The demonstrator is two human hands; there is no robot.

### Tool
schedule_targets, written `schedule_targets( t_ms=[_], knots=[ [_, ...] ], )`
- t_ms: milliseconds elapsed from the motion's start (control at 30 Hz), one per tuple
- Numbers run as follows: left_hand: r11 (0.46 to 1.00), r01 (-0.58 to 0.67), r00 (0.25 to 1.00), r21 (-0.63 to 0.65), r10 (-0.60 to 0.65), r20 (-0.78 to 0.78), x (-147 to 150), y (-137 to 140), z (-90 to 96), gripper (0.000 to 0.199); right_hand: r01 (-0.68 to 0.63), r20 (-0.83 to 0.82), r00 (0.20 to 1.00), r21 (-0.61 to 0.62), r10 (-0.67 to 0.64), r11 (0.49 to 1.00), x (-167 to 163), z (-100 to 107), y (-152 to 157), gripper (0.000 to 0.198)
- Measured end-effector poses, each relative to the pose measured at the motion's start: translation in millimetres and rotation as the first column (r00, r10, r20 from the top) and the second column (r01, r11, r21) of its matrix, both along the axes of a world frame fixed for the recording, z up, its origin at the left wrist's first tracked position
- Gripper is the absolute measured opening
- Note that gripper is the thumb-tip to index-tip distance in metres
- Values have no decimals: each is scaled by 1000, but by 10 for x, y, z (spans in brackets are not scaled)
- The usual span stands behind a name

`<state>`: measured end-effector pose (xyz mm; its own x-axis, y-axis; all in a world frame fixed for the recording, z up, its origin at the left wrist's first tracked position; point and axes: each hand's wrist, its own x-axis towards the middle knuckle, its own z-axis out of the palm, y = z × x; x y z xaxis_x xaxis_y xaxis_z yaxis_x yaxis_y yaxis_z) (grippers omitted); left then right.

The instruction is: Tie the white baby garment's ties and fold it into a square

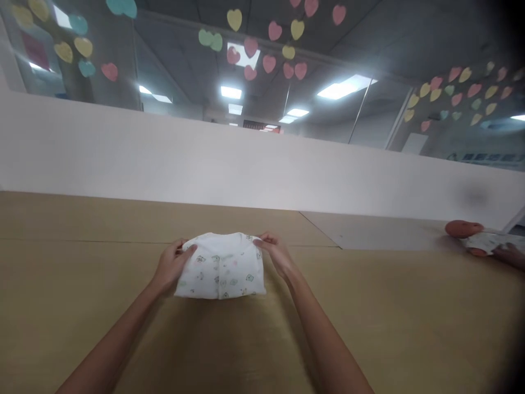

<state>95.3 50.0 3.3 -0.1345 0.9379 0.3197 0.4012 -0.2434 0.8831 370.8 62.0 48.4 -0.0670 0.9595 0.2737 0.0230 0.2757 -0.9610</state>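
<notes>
A small folded white baby garment [223, 268] with a print of little green and pink figures is held up over the table in front of me. A line runs down its middle. My left hand [172, 264] pinches its upper left corner, thumb in front and fingers behind. At the upper right corner my right hand [276, 253] grips it the same way. The garment's lower edge hangs free, and its back is hidden from me.
Beneath my arms spreads a tan tabletop [82, 317], with a grey panel [369, 232] at the back right. A doll [463, 229] in white printed clothes lies at the far right, beside a dark, blurred hand [511, 255]. Behind stands a white low wall [164, 164] under glass with paper hearts.
</notes>
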Motion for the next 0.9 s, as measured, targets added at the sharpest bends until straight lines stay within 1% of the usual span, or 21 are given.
schedule_targets(
  t_ms=[67, 133, 200, 267, 367, 467, 567, 633, 667, 700, 767, 833, 867, 900],
  knots=[
    [995, 2, 1000, 96, -2, 5, 25, -51, 291, 39, -7, -21, 1000, 98, 10, 995, -10, 290, -28, 26],
    [983, 16, 1000, 185, -14, -13, 34, -119, 585, 36, 36, -34, 999, 201, -30, 979, -21, 537, -81, 27],
    [968, 16, 1000, 252, -15, -5, 31, -204, 852, 36, 105, -56, 994, 289, -93, 951, -26, 733, -162, 27],
    [951, -4, 1000, 310, 9, -13, 17, -300, 1071, 36, 173, -68, 985, 361, -160, 916, -19, 882, -262, 27],
    [922, -72, 984, 381, 128, -124, -21, -434, 1288, 36, 213, -5, 972, 442, -235, 872, 18, 1028, -424, 25],
    [915, -103, 936, 391, 223, -273, -78, -523, 1390, 35, 200, 93, 958, 467, -273, 861, 55, 1098, -567, 23],
    [942, -125, 895, 313, 243, -374, -146, -561, 1423, 33, 181, 152, 950, 439, -272, 880, 82, 1119, -673, 24],
    [964, -117, 869, 237, 215, -446, -199, -568, 1428, 32, 151, 183, 953, 401, -240, 903, 106, 1121, -723, 24],
    [976, -91, 857, 199, 178, -483, -229, -568, 1427, 31, 139, 196, 954, 385, -228, 912, 123, 1121, -742, 25],
    [987, -47, 846, 154, 122, -518, -262, -567, 1423, 33, 136, 208, 951, 375, -227, 917, 141, 1122, -757, 25],
    [997, 72, 816, 10, -53, -576, -328, -563, 1406, 41, 154, 234, 938, 378, -255, 913, 183, 1126, -776, 27],
    [971, 163, 768, -175, -237, -596, -388, -558, 1376, 47, 174, 279, 913, 395, -298, 902, 223, 1129, -779, 28],
    [953, 181, 743, -244, -295, -601, -415, -555, 1357, 47, 178, 308, 897, 403, -316, 898, 239, 1129, -775, 29],
    [953, 163, 734, -255, -290, -614, -441, -553, 1338, 45, 177, 340, 881, 409, -330, 895, 254, 1129, -769, 30]
  ],
)
